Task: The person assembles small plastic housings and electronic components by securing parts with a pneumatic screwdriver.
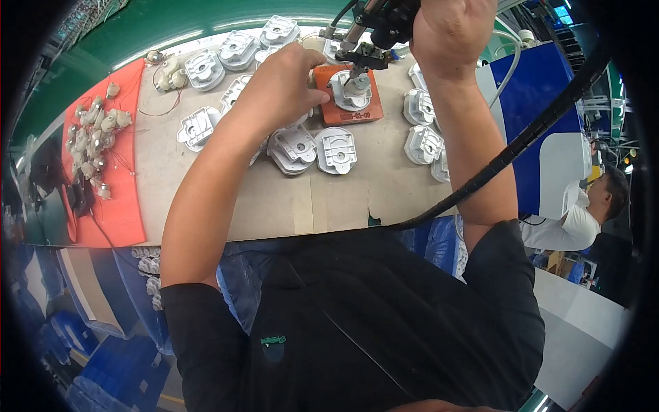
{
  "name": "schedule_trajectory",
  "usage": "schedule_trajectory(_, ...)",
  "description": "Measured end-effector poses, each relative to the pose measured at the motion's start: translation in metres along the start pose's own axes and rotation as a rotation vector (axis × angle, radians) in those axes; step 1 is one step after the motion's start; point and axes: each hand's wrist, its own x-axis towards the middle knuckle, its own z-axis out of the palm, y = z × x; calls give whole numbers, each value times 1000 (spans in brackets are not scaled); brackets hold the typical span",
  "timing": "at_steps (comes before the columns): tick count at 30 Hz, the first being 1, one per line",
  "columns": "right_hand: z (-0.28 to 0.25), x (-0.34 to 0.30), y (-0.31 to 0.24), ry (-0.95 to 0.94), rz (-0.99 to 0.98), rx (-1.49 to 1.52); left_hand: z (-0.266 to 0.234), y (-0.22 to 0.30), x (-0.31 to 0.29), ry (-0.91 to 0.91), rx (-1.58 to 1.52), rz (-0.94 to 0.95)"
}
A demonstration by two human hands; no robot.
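Observation:
My left hand (pixel 295 81) is at the left side of an orange block (pixel 360 115), its thumb and forefinger apart, the other fingers hidden. On the block sits a white plastic housing (pixel 350 97) with a pale round part (pixel 357 84) standing up from it. The narrow nose of a black power tool (pixel 367 55) points down onto that part. My right hand (pixel 449 34) is closed around the upper body of the tool at the top edge, with most of its fingers hidden. More white housings (pixel 336 150) lie around the block on both sides.
Small cream motors with wires (pixel 99 134) are heaped on a red mat (pixel 123 216) at the left. A thick black cable (pixel 508 156) runs across the right side over my forearm. A blue box (pixel 539 110) stands at the right, near another person (pixel 576 213).

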Motion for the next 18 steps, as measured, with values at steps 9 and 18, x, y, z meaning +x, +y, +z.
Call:
schedule_trajectory(9, -7, 35, -37, 27, 83, -27, -14, 25, -2, 1, 38, -13)
schedule_trajectory(18, -17, 91, -94, -38, -133, -131, -13, 45, -12, -102, 11, -113)
